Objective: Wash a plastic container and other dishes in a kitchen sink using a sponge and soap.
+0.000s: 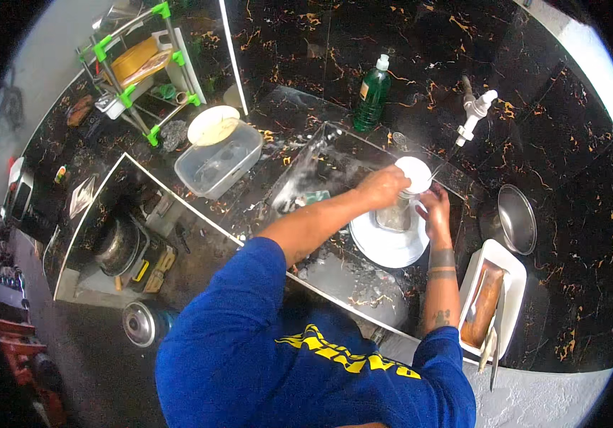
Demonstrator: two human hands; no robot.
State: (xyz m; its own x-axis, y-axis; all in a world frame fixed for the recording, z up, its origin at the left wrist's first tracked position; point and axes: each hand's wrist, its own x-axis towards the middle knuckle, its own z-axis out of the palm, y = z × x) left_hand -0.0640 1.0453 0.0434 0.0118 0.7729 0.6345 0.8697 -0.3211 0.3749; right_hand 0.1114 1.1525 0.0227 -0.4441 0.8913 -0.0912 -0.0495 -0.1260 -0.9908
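My left hand (384,187) grips the edge of a small round white dish (414,174) under a thin stream of water from the white tap (475,115). Just below the dish, my right hand (437,211) has its fingers apart, close to the rim; whether it touches is not clear. Beneath both hands, a clear or metal rectangular container (393,216) sits on white plates (386,254) in the dark marbled sink basin (333,155). A green scouring pad (316,197) lies left of them, partly behind my left forearm.
A green soap bottle (373,101) stands behind the sink. To the left are a clear plastic tub (221,163), a cream plate (212,125) and a green-jointed rack (146,80). At right stand a metal bowl (516,219) and a white tray (515,299) holding utensils.
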